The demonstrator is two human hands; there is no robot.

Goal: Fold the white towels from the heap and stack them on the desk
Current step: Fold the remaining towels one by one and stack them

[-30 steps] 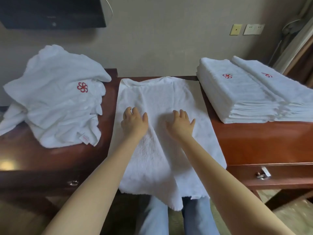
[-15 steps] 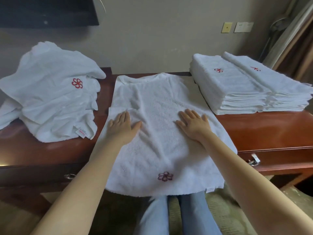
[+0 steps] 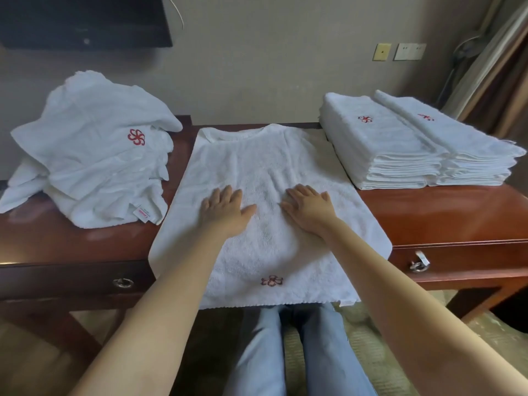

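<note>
A white towel (image 3: 265, 167) lies spread flat across the middle of the wooden desk (image 3: 445, 218), its near edge with a red flower logo hanging over the front. My left hand (image 3: 225, 208) and my right hand (image 3: 308, 205) press flat on its centre, fingers straight, a small gap between them. The heap of unfolded white towels (image 3: 94, 155) sits on the desk's left side. Two neat stacks of folded towels (image 3: 405, 144) stand on the right side.
The desk backs against a wall with two switch plates (image 3: 400, 51). A dark screen (image 3: 83, 21) hangs at upper left. Drawer pulls (image 3: 418, 264) sit on the desk's front. My legs in blue jeans (image 3: 294, 350) are below the desk edge.
Both hands slid apart over the towel, then came back together near its centre. The towel now lies flatter, with its logo end showing at the front edge.
</note>
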